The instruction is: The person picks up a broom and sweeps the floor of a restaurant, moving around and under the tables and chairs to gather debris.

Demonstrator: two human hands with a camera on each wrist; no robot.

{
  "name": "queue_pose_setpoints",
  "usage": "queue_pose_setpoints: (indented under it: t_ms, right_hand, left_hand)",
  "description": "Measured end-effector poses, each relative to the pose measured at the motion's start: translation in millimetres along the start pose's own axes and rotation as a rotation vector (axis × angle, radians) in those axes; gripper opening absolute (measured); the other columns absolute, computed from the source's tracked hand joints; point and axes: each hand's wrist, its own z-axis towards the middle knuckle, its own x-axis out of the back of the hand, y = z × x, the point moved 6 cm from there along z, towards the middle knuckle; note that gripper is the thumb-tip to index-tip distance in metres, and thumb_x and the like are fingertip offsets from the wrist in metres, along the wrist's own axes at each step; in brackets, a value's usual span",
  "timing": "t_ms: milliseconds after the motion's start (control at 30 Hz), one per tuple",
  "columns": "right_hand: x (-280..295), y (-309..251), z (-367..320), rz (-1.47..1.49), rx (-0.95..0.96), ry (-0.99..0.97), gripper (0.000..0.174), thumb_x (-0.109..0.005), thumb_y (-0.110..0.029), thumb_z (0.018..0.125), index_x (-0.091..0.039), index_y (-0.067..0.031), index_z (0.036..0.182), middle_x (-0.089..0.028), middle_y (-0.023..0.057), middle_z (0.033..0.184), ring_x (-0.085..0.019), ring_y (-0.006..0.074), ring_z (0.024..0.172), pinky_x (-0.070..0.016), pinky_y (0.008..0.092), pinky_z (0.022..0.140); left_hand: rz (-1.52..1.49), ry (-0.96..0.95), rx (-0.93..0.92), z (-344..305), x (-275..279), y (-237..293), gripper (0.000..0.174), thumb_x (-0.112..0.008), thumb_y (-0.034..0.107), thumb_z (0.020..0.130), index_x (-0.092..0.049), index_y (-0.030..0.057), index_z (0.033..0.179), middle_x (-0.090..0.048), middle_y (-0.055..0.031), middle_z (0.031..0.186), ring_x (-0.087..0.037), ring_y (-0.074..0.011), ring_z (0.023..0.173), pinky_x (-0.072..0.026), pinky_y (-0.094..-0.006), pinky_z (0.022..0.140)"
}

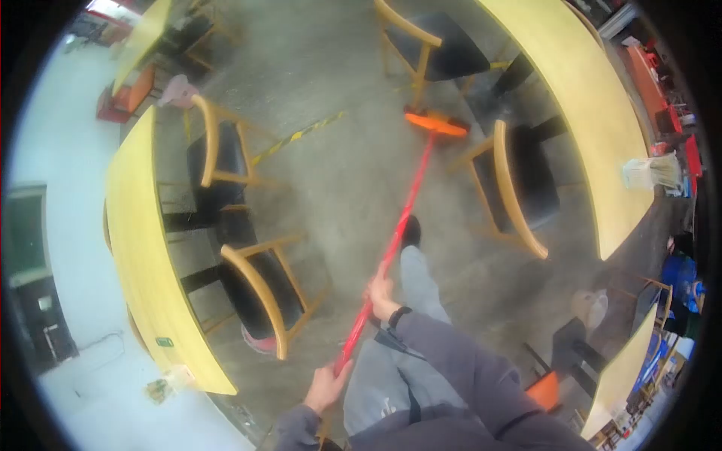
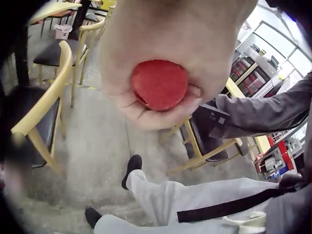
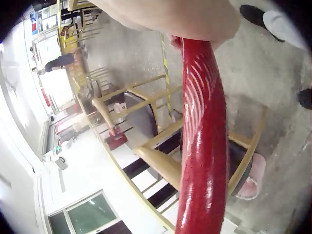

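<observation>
A broom with a long red handle (image 1: 410, 197) slants away from the person across the grey floor. Its orange head (image 1: 438, 125) lies on the floor beside the chairs on the right, with dark material along its edge. The left hand (image 1: 325, 387) grips the handle near its top end; in the left wrist view the round red handle end (image 2: 160, 85) pokes out of the curled fingers. Farther down, the right hand (image 1: 382, 293) wraps round the handle. The right wrist view shows the shiny red shaft (image 3: 204, 141) running out of that hand.
Wooden chairs with dark seats, such as one chair (image 1: 259, 289) on the left and another chair (image 1: 519, 180) on the right, line the aisle. Yellow tables (image 1: 143, 248) stand behind them. Yellow-black tape (image 1: 301, 135) marks the floor. A pink bin (image 3: 251, 180) sits under a chair.
</observation>
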Motion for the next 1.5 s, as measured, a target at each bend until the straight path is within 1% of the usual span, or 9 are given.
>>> queue_pose_setpoints:
  t_ms: [133,233,500,800,833,1000,1233,1367,1500]
  right_hand:
    - [7.1,-52.1,-5.9,0.056,-0.016,-0.011,0.06,-0.037,-0.067,0.084,-0.039,-0.0088,0.067,-0.036,-0.0004,0.049,-0.038,0.0125,0.036,-0.0302,0.0279,0.034]
    - [6.2,-57.5,-41.6,-0.013,-0.123,0.01,0.059,-0.036,-0.066,0.086,-0.042,-0.0092,0.068,-0.04,0.0007,0.049,-0.042,0.0142,0.037,-0.0349,0.0294,0.037]
    - [-27.5,-42.7,-63.2,0.158,-0.529,-0.112,0.049,-0.042,-0.059,0.088,-0.042,-0.0102,0.077,-0.043,0.0014,0.061,-0.046,0.0152,0.052,-0.0419,0.0324,0.046]
    - [-18.6,-138.5,-38.7,0.139,-0.296,0.019,0.051,-0.044,-0.06,0.086,-0.04,-0.0108,0.073,-0.039,-0.0006,0.056,-0.041,0.012,0.043,-0.0381,0.03,0.04]
    - [-16.0,-151.2,-28.3,0.15,-0.277,0.038,0.051,-0.044,-0.06,0.086,-0.04,-0.0109,0.072,-0.039,-0.0006,0.056,-0.041,0.0119,0.042,-0.0382,0.0302,0.04]
    - [-17.5,-225.1,17.9,0.26,-0.104,0.118,0.051,-0.042,-0.059,0.087,-0.042,-0.0097,0.072,-0.041,0.0007,0.056,-0.043,0.013,0.044,-0.0392,0.0313,0.04]
    - [-100.5,-261.1,63.0,0.124,0.52,0.529,0.044,-0.04,-0.05,0.091,-0.045,-0.0066,0.094,-0.045,0.005,0.059,-0.048,0.0171,0.048,-0.0414,0.034,0.042]
    - [-193.7,-274.6,91.8,0.386,0.131,0.089,0.041,-0.04,-0.047,0.092,-0.045,-0.0074,0.098,-0.045,0.0065,0.059,-0.048,0.0181,0.047,-0.0428,0.0355,0.044]
    - [-279.5,-265.3,79.8,0.469,0.053,0.081,0.052,-0.04,-0.058,0.088,-0.045,-0.0067,0.094,-0.043,0.0045,0.055,-0.046,0.0175,0.043,-0.0417,0.0339,0.041]
  left_hand:
    - [0.104,0.074,-0.182,7.7,-14.7,38.7,0.04,-0.054,0.036,0.089,-0.06,-0.0028,0.089,-0.051,-0.0213,0.057,-0.052,-0.0226,0.051,-0.0411,-0.0379,0.052]
    - [0.177,-0.086,0.284,-18.3,27.8,108.9,0.041,-0.054,0.039,0.086,-0.062,-0.0017,0.088,-0.059,-0.0249,0.067,-0.06,-0.0404,0.067,-0.0472,-0.0428,0.058]
    - [0.143,-0.158,0.287,-79.3,86.0,105.2,0.04,-0.058,0.03,0.085,-0.054,0.0045,0.116,-0.063,-0.0225,0.089,-0.063,-0.0343,0.078,-0.0474,-0.0399,0.063]
    - [0.184,-0.313,0.334,-15.4,110.3,203.6,0.033,-0.052,0.03,0.089,-0.057,0.0003,0.101,-0.063,-0.0203,0.074,-0.063,-0.0338,0.066,-0.0465,-0.0437,0.06]
    - [0.209,-0.22,0.048,-5.0,110.8,207.0,0.031,-0.053,0.03,0.089,-0.057,0.0006,0.096,-0.06,-0.0226,0.072,-0.06,-0.039,0.064,-0.0443,-0.0458,0.055]
    - [0.335,-0.276,0.034,91.7,114.2,201.2,0.036,-0.053,0.035,0.089,-0.06,-0.0004,0.091,-0.054,-0.0218,0.059,-0.059,-0.0325,0.057,-0.0434,-0.0403,0.052]
    - [0.646,-0.188,-0.171,166.1,220.6,254.4,0.035,-0.056,0.035,0.087,-0.058,-0.0001,0.089,-0.056,-0.0255,0.063,-0.058,-0.0427,0.067,-0.0448,-0.0464,0.055]
    - [0.87,-0.077,-0.317,197.6,301.1,304.4,0.033,-0.056,0.032,0.086,-0.055,0.0005,0.078,-0.056,-0.0263,0.061,-0.058,-0.0428,0.06,-0.046,-0.0478,0.05]
    - [1.013,0.007,-0.355,212.3,379.1,296.8,0.032,-0.056,0.034,0.087,-0.053,0.0035,0.077,-0.056,-0.0235,0.057,-0.057,-0.0419,0.054,-0.0456,-0.0474,0.048]
